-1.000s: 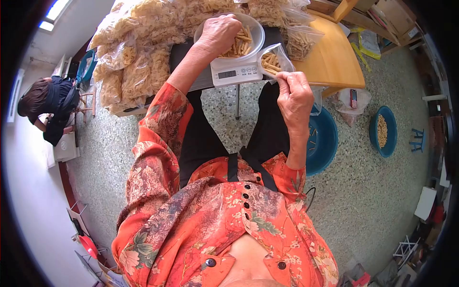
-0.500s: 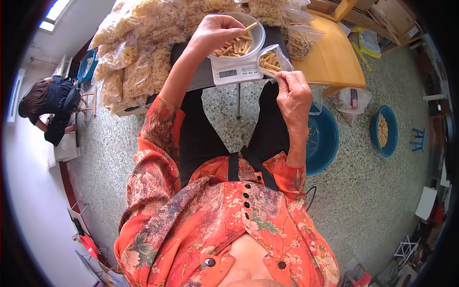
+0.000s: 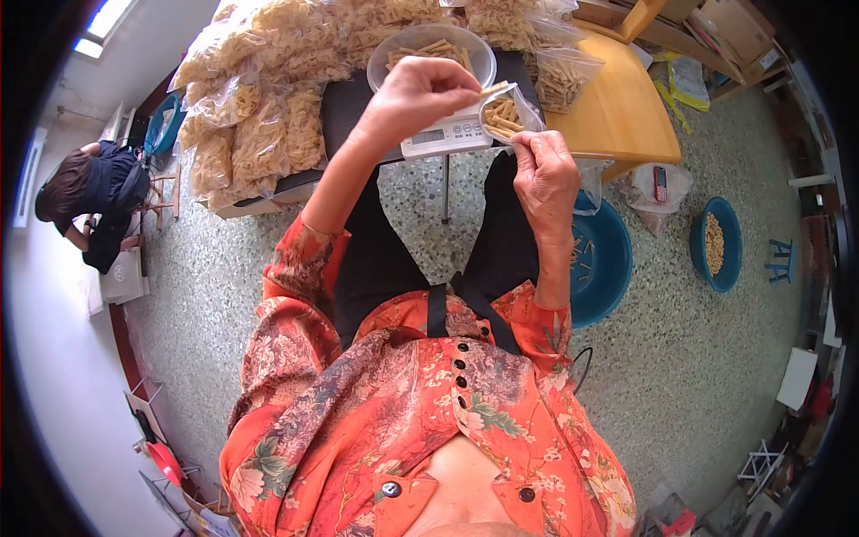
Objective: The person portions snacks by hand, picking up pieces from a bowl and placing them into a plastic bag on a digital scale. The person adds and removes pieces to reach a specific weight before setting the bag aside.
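- My R hand [image 3: 548,170]: thumb + fingertips pinching the edge of the clear plastic bag [image 3: 528,112], part-filled w/ snack sticks, mouth open.
- My L hand [image 3: 416,97]: has just come across from bowl to bag mouth, thumb + fingers pinching one pale stick [image 3: 494,88]; so that pc is out of the bowl, not yet down in the bag. Can't tell if it touches the rim.
- Digital scale [image 3: 470,130] beside the bag, display unreadable; plastic bowl [image 3: 486,64] w/ more sticks just beyond.
- Blue tub [image 3: 617,268] on floor, R side.
- Co-worker [image 3: 116,188] bent over, far L.
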Demonstrator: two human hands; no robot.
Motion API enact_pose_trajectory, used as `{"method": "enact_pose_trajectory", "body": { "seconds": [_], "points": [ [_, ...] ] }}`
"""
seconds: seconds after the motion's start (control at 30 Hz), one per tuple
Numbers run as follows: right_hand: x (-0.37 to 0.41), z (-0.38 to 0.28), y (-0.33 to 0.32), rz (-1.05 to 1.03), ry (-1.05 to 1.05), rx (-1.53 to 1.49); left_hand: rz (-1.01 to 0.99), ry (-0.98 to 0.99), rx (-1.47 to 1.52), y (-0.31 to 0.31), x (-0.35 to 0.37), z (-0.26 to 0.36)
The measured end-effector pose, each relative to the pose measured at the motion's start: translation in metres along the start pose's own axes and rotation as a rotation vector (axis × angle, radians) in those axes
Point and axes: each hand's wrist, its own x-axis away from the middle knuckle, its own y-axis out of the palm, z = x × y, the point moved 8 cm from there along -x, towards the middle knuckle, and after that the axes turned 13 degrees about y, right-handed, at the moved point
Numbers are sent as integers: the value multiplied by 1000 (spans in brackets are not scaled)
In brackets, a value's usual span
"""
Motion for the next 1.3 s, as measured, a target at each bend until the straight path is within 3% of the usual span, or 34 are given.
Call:
{"method": "enact_pose_trajectory", "body": {
  "seconds": [0.07,0.27,0.47,0.57,0.67,0.97,1.3],
  "points": [
    [0,-1,0,1,1,-6,-34,246,-381,10,0,27],
    [1,-1,1,-17,-3,-2,-63,452,-948,53,6,53],
    [0,4,-2,-3,14,-34,6,463,-790,48,3,49],
    [-1,5,-3,4,25,-37,153,420,-766,10,-8,38],
    [0,4,-3,-1,14,-19,176,320,-862,-28,-21,16],
    [-2,6,-2,-12,34,-14,-75,89,-1161,-39,-40,-56],
    [-3,8,-1,-12,35,-4,-117,157,-1280,-28,-47,-64]
  ]
}}
